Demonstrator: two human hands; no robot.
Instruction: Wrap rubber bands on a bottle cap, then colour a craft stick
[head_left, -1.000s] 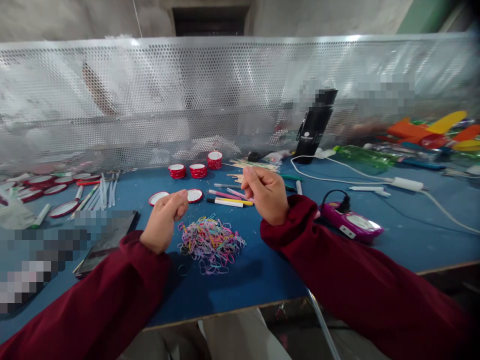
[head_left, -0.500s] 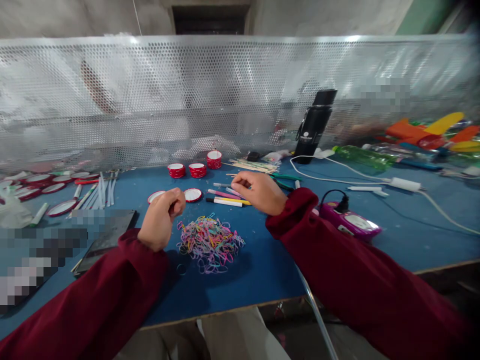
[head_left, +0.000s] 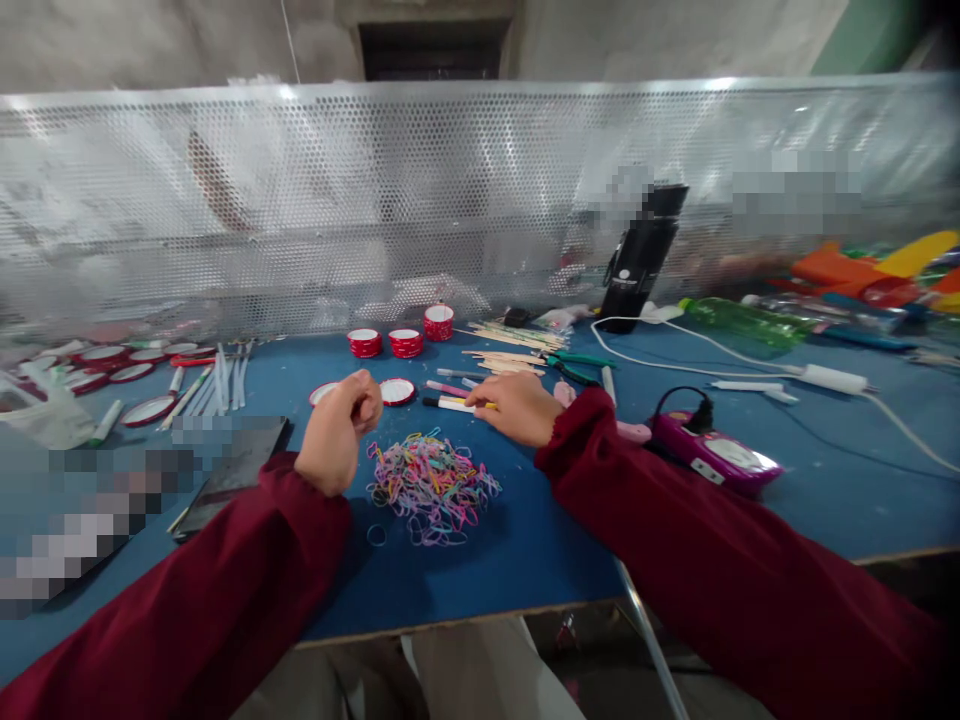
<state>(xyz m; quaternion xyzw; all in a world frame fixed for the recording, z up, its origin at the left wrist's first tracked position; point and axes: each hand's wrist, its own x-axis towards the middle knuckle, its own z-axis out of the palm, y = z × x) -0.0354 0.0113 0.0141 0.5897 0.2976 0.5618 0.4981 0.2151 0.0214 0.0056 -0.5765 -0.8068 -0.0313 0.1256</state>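
Observation:
My left hand (head_left: 337, 430) is closed in a fist just left of a heap of colourful small rubber bands (head_left: 433, 485). Its fingers hide whatever may be inside. A red-rimmed white disc (head_left: 395, 391) lies beyond it, and a second disc is partly covered by the hand. Fingers bent together, my right hand (head_left: 519, 408) rests low over several pens behind the heap, its tips at the ends of a white marker (head_left: 451, 403) and a yellow one. What those fingers pinch, if anything, is hidden.
Red-and-white round stacks (head_left: 406, 343), wooden sticks (head_left: 499, 361) and green-handled pliers (head_left: 574, 367) lie behind. A black bottle (head_left: 637, 265) stands before the perforated metal panel (head_left: 420, 200). A purple power socket (head_left: 716, 452), white cable and green plastic bottle (head_left: 746, 322) lie right; a dark tablet (head_left: 232, 475) lies left.
My right hand has come down from above the pens so its fingertips meet the markers. My left hand stays closed in much the same place. The view has shifted slightly.

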